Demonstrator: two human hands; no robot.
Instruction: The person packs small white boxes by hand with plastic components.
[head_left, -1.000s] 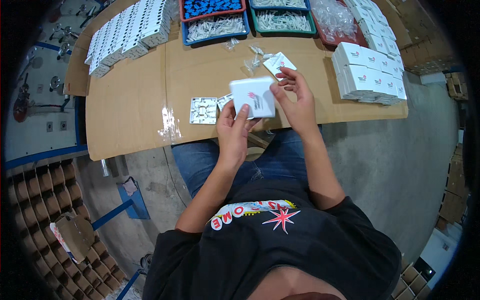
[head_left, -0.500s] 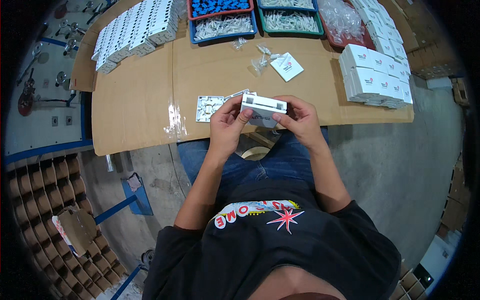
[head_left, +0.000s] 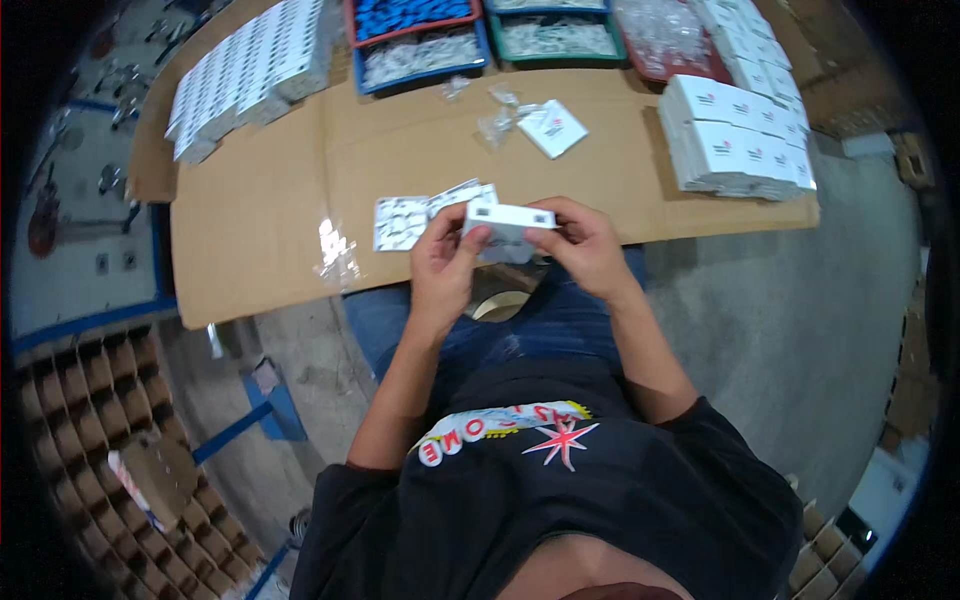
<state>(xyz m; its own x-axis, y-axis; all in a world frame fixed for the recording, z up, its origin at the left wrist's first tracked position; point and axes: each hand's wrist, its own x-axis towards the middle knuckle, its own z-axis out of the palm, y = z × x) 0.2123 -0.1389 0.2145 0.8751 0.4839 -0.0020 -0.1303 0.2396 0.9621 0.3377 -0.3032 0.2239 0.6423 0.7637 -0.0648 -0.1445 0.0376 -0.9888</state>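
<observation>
A small white square plastic box point(head_left: 510, 217) is held between my hands just off the table's near edge, its narrow side with two dark slots facing up. My left hand point(head_left: 440, 270) grips its left end, thumb on the near face. On the right end, my right hand point(head_left: 592, 250) is closed the same way. Just beyond my left hand lie open white box bases point(head_left: 400, 222) with moulded insides, one partly hidden by the fingers. Farther off, a loose white square cover point(head_left: 553, 129) rests beside small clear bags of parts point(head_left: 497, 126).
Stacked white boxes stand far left point(head_left: 250, 70) and right point(head_left: 735, 140) on the cardboard-covered table point(head_left: 260, 220). Along the back are a red tray of blue parts point(head_left: 412, 14), a blue tray point(head_left: 420, 60) and a green tray point(head_left: 556, 40) of white parts, and a red tray of clear bags point(head_left: 664, 40).
The dark gap along the box's upward side has closed, its two halves now together. My hands keep hold of it. The whole view has shifted slightly and is blurred.
</observation>
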